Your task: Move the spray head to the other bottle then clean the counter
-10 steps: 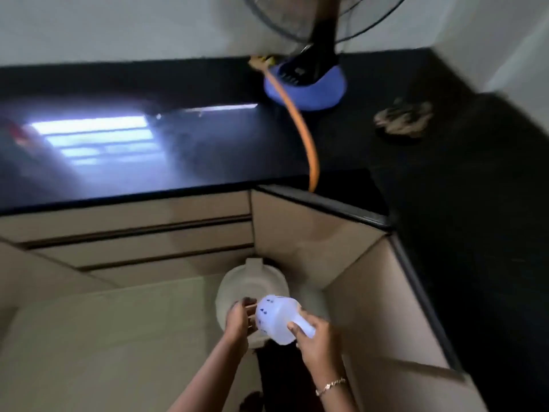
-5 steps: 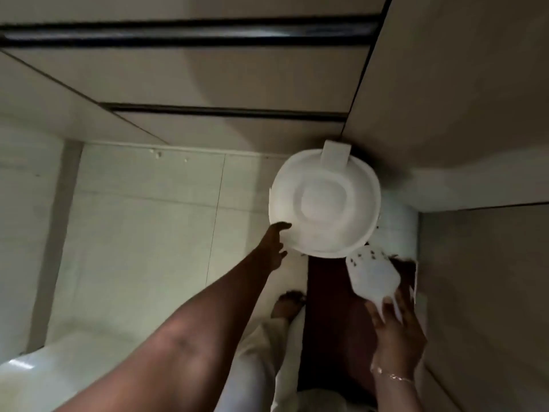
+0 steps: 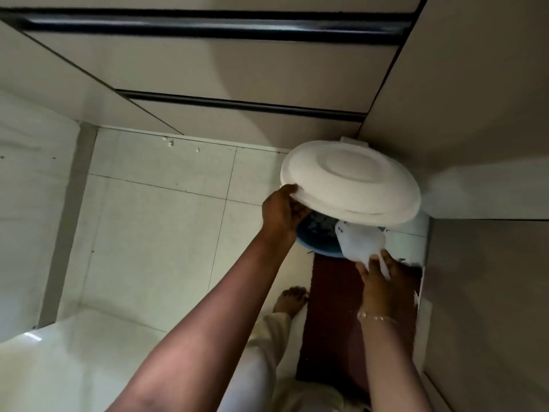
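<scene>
Half a second ago the white lid (image 3: 350, 181) lay flat on the bin and my left hand (image 3: 280, 211) was only reaching for its edge. Now that hand grips the near edge of the lid and has tipped it up, so I can see into the blue bin (image 3: 316, 240) under it. Something small and pale lies inside, too dim for me to tell what.

My right hand (image 3: 375, 270) has moved up and forward. It is closed around the narrow end of the white bottle (image 3: 361, 243), which has small dark marks on it. The wide end of the bottle pokes over the rim of the bin, just below the raised lid.

A thin bracelet (image 3: 375, 318) sits on my right wrist. Under that arm is a dark red mat (image 3: 329, 322) on the pale tiled floor (image 3: 154, 233). A bare foot (image 3: 289, 298) stands beside the mat. Beige cupboard drawers (image 3: 237, 69) fill the top of the view.
</scene>
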`<state>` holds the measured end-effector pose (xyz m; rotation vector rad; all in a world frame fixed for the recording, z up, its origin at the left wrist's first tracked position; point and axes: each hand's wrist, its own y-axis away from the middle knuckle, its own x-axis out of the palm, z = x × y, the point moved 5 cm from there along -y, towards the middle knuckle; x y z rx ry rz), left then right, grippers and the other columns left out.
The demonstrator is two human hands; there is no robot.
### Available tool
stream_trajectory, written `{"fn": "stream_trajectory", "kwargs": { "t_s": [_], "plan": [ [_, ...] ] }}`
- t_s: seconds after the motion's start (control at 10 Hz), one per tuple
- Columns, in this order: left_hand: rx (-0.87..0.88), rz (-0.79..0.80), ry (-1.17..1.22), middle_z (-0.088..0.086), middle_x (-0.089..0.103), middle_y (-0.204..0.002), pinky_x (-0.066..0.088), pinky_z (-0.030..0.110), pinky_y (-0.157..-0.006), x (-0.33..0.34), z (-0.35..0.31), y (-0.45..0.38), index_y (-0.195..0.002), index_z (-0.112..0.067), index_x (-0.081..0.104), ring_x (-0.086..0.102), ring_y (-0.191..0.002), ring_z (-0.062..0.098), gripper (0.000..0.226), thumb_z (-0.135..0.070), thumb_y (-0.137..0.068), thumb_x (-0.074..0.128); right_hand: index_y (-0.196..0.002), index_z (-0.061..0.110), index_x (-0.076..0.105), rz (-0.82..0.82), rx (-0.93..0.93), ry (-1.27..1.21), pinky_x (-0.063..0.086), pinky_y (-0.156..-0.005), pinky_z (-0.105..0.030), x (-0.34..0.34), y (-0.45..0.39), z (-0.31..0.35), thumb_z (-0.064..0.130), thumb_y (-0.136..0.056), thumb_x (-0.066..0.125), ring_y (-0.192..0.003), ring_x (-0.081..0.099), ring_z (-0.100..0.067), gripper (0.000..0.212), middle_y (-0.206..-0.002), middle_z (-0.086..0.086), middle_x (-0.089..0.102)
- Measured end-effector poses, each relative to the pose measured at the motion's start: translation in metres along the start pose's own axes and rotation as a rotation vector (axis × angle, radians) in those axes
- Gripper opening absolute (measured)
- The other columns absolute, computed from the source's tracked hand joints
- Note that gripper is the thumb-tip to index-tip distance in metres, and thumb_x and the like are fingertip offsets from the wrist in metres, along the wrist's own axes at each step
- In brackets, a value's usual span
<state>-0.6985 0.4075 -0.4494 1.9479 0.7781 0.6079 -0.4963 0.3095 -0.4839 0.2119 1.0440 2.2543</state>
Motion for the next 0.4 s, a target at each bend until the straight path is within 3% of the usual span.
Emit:
{"fn": "stream_trajectory", "kwargs": {
  "t_s": [0.1, 0.2, 0.3, 0.4],
  "plan": [
    [0.001, -0.003, -0.018, 0.014, 0.065, -0.090, 0.057, 0.032, -0.068, 0.011, -0.002, 0.005, -0.088, -0.010, 0.060, 0.064, -0.082, 0.027, 0.003, -0.009, -0.085, 0.060, -0.125, 0.008, 0.055, 0.053, -0.038, 0.131, 0.049, -0.099, -0.047, 0.034, -0.019, 0.004, 0.010, -0.090, 0.061, -0.121, 0.053, -0.033, 0.035, -0.130, -0.010, 0.050],
    [-0.005, -0.027, -0.035, 0.011, 0.065, -0.085, 0.058, 0.031, -0.064, 0.010, 0.000, 0.006, -0.083, -0.011, 0.060, 0.064, -0.075, 0.025, 0.002, -0.009, -0.084, 0.059, -0.132, 0.008, 0.048, 0.092, -0.046, 0.273, 0.043, -0.104, -0.049, 0.039, -0.026, -0.002, 0.010, -0.089, 0.060, -0.114, 0.055, -0.031, 0.045, -0.126, -0.019, 0.055],
    [-0.014, -0.079, -0.051, 0.009, 0.063, -0.087, 0.057, 0.026, -0.051, 0.002, 0.003, 0.005, -0.083, -0.014, 0.059, 0.063, -0.075, 0.024, 0.004, -0.010, -0.085, 0.058, -0.110, 0.006, 0.057, 0.016, -0.019, 0.088, 0.047, -0.097, -0.046, 0.030, -0.018, 0.002, -0.013, -0.085, 0.054, -0.090, 0.055, -0.024, 0.031, -0.091, -0.015, 0.059],
    [-0.021, -0.136, -0.044, 0.013, 0.062, -0.106, 0.055, 0.029, -0.053, -0.009, 0.011, 0.003, -0.102, -0.007, 0.061, 0.062, -0.090, 0.029, 0.018, -0.011, -0.086, 0.056, -0.092, 0.014, 0.055, 0.011, 0.051, -0.067, 0.054, -0.082, -0.031, 0.014, -0.004, -0.001, -0.018, -0.087, 0.045, -0.081, 0.055, -0.018, 0.034, -0.082, -0.006, 0.054]
  ]
}}
